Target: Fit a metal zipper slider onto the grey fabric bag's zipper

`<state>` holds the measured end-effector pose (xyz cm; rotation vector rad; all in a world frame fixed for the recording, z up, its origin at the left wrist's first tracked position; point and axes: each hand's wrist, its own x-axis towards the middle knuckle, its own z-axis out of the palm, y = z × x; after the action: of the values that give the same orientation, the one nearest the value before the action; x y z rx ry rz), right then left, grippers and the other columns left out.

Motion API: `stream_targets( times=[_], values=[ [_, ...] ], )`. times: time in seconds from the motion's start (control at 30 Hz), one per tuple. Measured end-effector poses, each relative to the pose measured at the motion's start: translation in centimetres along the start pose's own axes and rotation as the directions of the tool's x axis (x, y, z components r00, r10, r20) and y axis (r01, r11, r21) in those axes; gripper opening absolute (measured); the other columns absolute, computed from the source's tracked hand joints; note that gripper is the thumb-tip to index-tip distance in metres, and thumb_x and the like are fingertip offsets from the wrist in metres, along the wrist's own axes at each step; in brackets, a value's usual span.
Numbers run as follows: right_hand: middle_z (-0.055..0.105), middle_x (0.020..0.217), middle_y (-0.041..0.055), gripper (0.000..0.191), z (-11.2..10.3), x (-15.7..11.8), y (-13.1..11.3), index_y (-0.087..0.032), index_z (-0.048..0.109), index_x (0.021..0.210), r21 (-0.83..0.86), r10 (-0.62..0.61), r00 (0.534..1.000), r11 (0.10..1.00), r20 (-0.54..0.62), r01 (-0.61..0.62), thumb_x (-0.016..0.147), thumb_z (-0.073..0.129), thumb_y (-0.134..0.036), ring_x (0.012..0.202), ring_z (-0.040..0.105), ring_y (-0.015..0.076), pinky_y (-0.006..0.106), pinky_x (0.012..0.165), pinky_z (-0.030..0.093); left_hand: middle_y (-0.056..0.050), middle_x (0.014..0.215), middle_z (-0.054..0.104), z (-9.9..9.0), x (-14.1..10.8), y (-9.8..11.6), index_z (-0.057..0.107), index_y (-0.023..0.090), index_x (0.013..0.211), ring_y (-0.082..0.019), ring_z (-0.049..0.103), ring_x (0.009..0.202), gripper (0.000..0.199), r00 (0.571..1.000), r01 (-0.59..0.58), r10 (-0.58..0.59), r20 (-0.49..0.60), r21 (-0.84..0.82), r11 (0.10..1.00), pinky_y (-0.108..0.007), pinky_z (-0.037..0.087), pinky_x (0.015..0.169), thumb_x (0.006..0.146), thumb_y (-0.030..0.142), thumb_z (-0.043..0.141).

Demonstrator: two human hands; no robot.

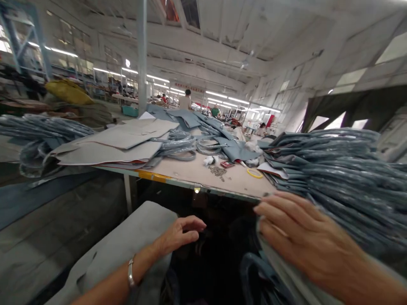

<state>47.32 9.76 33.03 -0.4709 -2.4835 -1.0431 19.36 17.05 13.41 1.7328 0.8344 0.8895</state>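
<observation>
Below the table edge, my left hand (184,232) reaches inward over a grey fabric piece (136,228), its fingers apart from the thumb and nothing between them. A silver bracelet (130,271) is on that wrist. My right hand (295,231), slightly blurred, lies over the top of a grey-green folded piece (280,267) at the lower right, fingers stretched forward near the table corner. Whether its hidden thumb presses on the piece cannot be seen. Blue-grey handles (254,271) hang beneath it.
The table (178,173) bears flat grey panels (117,140), small metal parts (218,171), a red box (227,164) and a yellow ring (255,173). A tall stack of plastic-wrapped blue-grey pieces (343,169) rises at right. A pole (142,55) stands behind; people are farther back.
</observation>
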Motion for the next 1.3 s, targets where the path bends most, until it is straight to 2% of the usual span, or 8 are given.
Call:
stream_targets(
  times=[0.2, 0.43, 0.53, 0.77, 0.93, 1.07, 1.17, 1.3],
  values=[
    [0.062, 0.106, 0.0094, 0.016, 11.8, 3.1, -2.9, -0.012, 0.062, 0.092, 0.389, 0.175, 0.975, 0.915, -0.134, -0.110, 0.098, 0.046, -0.013, 0.102, 0.054, 0.0219, 0.036, 0.087, 0.050, -0.006, 0.120, 0.064, 1.8, 1.5, 2.3, 0.063, 0.022, 0.123, -0.023, 0.055, 0.111, 0.047, 0.996, -0.049, 0.070, 0.048, -0.357, 0.933, -0.032, 0.042, 0.103, 0.087, 0.052, 0.060],
    [0.059, 0.108, 0.0086, 0.017, 19.2, 0.7, -5.4, -0.017, 0.057, 0.109, 0.759, 0.481, 0.877, 0.577, -0.015, -0.303, 0.093, 0.057, -0.012, 0.100, 0.056, 0.0174, 0.030, 0.086, 0.050, -0.005, 0.090, 0.064, 1.8, 3.9, -1.0, 0.068, 0.013, 0.100, -0.016, 0.056, 0.082, 0.057, 0.973, 0.110, -0.224, -0.060, -0.731, 0.674, -0.026, 0.047, 0.076, 0.072, 0.062, 0.074],
    [0.054, 0.122, 0.0111, 0.027, 20.2, -1.5, -5.5, -0.018, 0.052, 0.123, 0.757, 0.571, 0.813, 0.483, 0.110, -0.441, 0.095, 0.054, -0.018, 0.115, 0.051, 0.0198, 0.034, 0.100, 0.044, -0.005, 0.082, 0.062, 1.9, 4.8, -1.2, 0.068, 0.010, 0.087, -0.013, 0.053, 0.074, 0.049, 0.962, 0.212, -0.271, 0.023, -0.688, 0.694, -0.022, 0.044, 0.068, 0.074, 0.057, 0.075],
    [0.063, 0.107, 0.0043, 0.029, 20.6, -7.2, -3.9, -0.022, 0.061, 0.114, 0.618, 0.653, 0.471, 0.007, 0.593, -0.786, 0.098, 0.046, -0.040, 0.101, 0.056, 0.0190, 0.031, 0.091, 0.041, -0.004, 0.072, 0.062, 4.1, 6.4, -0.8, 0.066, 0.011, 0.079, -0.011, 0.054, 0.065, 0.049, 0.957, 0.250, -0.279, 0.074, -0.695, 0.674, -0.021, 0.045, 0.064, 0.076, 0.060, 0.071],
    [0.054, 0.064, 0.0012, 0.053, 21.2, -8.9, -4.7, -0.015, 0.054, 0.064, 0.635, 0.611, 0.455, -0.104, 0.648, -0.765, 0.098, 0.037, -0.052, 0.062, 0.050, 0.0120, 0.024, 0.061, 0.038, 0.000, 0.061, 0.058, 4.8, 5.8, -1.1, 0.060, 0.013, 0.069, -0.009, 0.049, 0.055, 0.049, 0.965, 0.183, -0.262, -0.002, -0.711, 0.679, -0.018, 0.041, 0.056, 0.075, 0.060, 0.072],
    [0.045, 0.054, -0.0009, 0.057, 20.6, -8.6, -5.4, -0.016, 0.046, 0.059, 0.649, 0.682, 0.416, -0.113, 0.601, -0.752, 0.097, 0.039, -0.057, 0.052, 0.041, 0.0094, 0.023, 0.053, 0.034, 0.001, 0.050, 0.053, 4.6, 5.3, -1.1, 0.056, 0.014, 0.063, -0.008, 0.045, 0.046, 0.051, 0.976, 0.147, -0.219, -0.009, -0.714, 0.685, -0.019, 0.036, 0.048, 0.076, 0.062, 0.070],
    [0.064, 0.090, 0.0066, 0.054, 19.8, -8.5, -4.4, -0.014, 0.063, 0.093, 0.690, 0.634, 0.482, -0.115, 0.605, -0.714, 0.096, 0.037, -0.062, 0.080, 0.059, 0.0145, 0.024, 0.072, 0.047, 0.002, 0.048, 0.051, 4.3, 4.7, -0.9, 0.055, 0.014, 0.061, -0.007, 0.041, 0.042, 0.052, 0.983, 0.122, -0.183, -0.006, -0.720, 0.683, -0.019, 0.032, 0.043, 0.077, 0.061, 0.068],
    [0.039, 0.149, 0.0103, 0.068, 20.3, -8.7, -3.1, -0.023, 0.041, 0.144, 0.688, 0.475, 0.560, -0.143, 0.678, -0.712, 0.089, 0.054, -0.061, 0.132, 0.044, 0.0231, 0.038, 0.107, 0.041, 0.002, 0.049, 0.051, 3.9, 3.8, -0.7, 0.054, 0.014, 0.061, -0.007, 0.042, 0.043, 0.052, 0.987, 0.099, -0.163, -0.018, -0.722, 0.685, -0.020, 0.031, 0.043, 0.077, 0.061, 0.069]
  ],
)
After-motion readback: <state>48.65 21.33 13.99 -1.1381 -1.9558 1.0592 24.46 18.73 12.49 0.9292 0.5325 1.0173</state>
